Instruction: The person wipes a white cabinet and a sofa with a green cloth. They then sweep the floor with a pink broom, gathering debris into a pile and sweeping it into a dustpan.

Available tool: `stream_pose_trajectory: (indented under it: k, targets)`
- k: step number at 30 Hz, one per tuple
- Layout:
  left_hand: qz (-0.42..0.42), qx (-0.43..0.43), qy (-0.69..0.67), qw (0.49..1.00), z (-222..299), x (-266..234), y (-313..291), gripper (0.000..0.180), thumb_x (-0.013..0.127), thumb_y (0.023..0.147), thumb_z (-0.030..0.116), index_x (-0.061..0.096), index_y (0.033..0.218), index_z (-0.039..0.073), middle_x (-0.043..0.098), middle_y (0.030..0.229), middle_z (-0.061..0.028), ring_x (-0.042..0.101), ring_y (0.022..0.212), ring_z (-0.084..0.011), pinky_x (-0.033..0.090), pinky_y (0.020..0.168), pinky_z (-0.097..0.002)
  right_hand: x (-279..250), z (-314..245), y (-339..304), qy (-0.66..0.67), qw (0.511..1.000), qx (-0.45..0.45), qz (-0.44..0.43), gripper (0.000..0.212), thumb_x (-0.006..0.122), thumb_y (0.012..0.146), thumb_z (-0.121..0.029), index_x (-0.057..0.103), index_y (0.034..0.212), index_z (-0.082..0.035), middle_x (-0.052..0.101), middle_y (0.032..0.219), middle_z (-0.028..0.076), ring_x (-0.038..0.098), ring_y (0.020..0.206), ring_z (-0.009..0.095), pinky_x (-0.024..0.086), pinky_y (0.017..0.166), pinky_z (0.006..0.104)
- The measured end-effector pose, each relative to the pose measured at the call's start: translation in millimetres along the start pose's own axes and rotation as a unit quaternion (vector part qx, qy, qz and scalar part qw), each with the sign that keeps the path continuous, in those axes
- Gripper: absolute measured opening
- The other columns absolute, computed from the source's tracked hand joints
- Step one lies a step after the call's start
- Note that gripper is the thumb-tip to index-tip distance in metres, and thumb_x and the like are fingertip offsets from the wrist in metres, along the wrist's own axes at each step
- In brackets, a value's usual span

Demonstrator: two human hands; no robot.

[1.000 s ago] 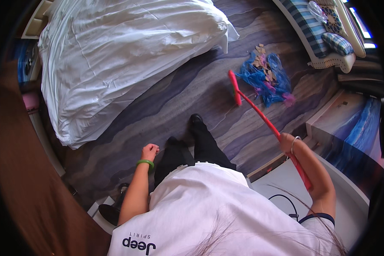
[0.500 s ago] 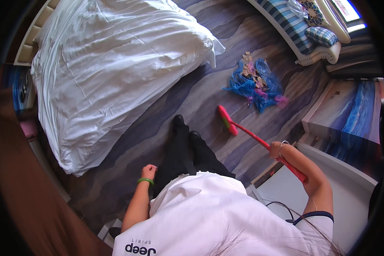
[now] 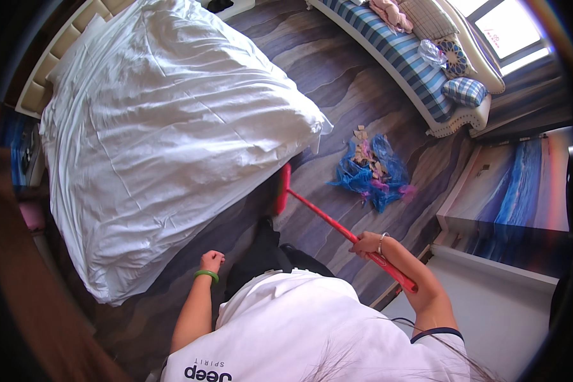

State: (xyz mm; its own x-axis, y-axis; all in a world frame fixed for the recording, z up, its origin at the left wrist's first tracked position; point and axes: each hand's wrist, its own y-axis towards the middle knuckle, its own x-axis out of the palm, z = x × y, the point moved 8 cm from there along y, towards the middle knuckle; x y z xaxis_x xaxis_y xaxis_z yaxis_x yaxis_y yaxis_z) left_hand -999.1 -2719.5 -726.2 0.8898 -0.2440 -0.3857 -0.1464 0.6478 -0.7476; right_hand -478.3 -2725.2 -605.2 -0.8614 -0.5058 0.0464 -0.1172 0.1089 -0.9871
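My right hand (image 3: 366,244) is closed around the red handle of a broom (image 3: 325,218). The rear end of that handle lies along my forearm. Its long red head, with a little green on it, is beside the bed's edge, close to my shoes. Whether the head touches the floor I cannot tell. On my left, my left hand (image 3: 212,260) hangs near my hip with its fingers curled and nothing visible in them. A heap of blue and pink plastic with brown cardboard-like scraps (image 3: 375,170) lies on the floor beyond the broom.
A bed with a rumpled white sheet (image 3: 165,140) fills the left. A sofa with a blue striped seat (image 3: 395,57) stands at the far right, under a window (image 3: 506,32). To my right is a white cabinet or desk (image 3: 490,299). The floor (image 3: 267,44) has a wavy pattern.
My right hand has swung the broom leftward, bringing its head to the bed's edge. The view has tilted up, showing more of the sofa and window. My left hand stays by my hip.
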Motion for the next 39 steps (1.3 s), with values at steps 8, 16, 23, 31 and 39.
stream_pose_trajectory:
  k: [8, 16, 23, 31, 39]
  targets:
    - [0.018, -0.049, -0.025, 0.998, 13.3, -24.8, 42.8, 0.012, 0.056, 0.081, 0.013, 0.063, 0.077, 0.004, 0.064, 0.068, -0.0056, 0.059, 0.058, -0.0108, 0.045, 0.049, -0.0238, -105.1, -19.3, -58.9, 0.181, 0.98, -0.017, 0.085, 0.024, 0.061, 0.081, -0.012, 0.044, 0.064, -0.009, 0.041, 0.051, -0.001, 0.042, 0.04, 0.009, 0.034, 0.037, 0.023]
    - [-0.03, -0.111, 0.089, 0.989, 49.5, 13.6, 50.2, 0.011, 0.057, 0.079, 0.011, 0.063, 0.077, 0.002, 0.063, 0.067, -0.0063, 0.06, 0.058, -0.0125, 0.05, 0.056, -0.0263, -195.6, -126.1, 28.0, 0.058, 0.98, -0.138, 0.128, 0.025, 0.061, 0.077, -0.014, 0.051, 0.058, -0.002, 0.053, 0.051, 0.008, 0.05, 0.039, 0.018, 0.038, 0.037, 0.0304]
    - [-0.015, -0.106, 0.011, 0.994, 158.8, 79.2, 94.0, 0.013, 0.057, 0.08, 0.014, 0.063, 0.08, 0.003, 0.064, 0.069, -0.0062, 0.06, 0.061, -0.0127, 0.049, 0.057, -0.0264, -337.6, -72.1, 61.3, -0.197, 0.971, -0.043, 0.126, 0.016, 0.064, 0.069, -0.013, 0.059, 0.062, 0.0, 0.057, 0.052, 0.009, 0.057, 0.045, 0.019, 0.042, 0.04, 0.032]
    - [-0.084, 0.005, 0.054, 0.995, 341.3, 210.4, 119.2, 0.017, 0.056, 0.082, 0.018, 0.063, 0.084, 0.003, 0.065, 0.073, -0.0049, 0.06, 0.068, -0.0111, 0.047, 0.063, -0.0249, -427.8, -98.0, -41.5, 0.135, 0.986, -0.072, 0.059, 0.026, 0.057, 0.083, -0.018, 0.047, 0.061, -0.009, 0.047, 0.049, 0.001, 0.046, 0.038, 0.013, 0.036, 0.036, 0.0248]
    - [-0.077, 0.06, 0.171, 0.98, 420.6, 208.0, 133.8, 0.018, 0.055, 0.082, 0.018, 0.063, 0.085, 0.001, 0.066, 0.075, -0.0079, 0.062, 0.072, -0.0144, 0.048, 0.068, -0.0275, -426.1, -182.4, 87.5, 0.465, 0.861, -0.086, -0.188, 0.033, 0.05, 0.089, -0.018, 0.037, 0.059, -0.014, 0.032, 0.046, -0.006, 0.03, 0.036, 0.006, 0.025, 0.036, 0.0185]
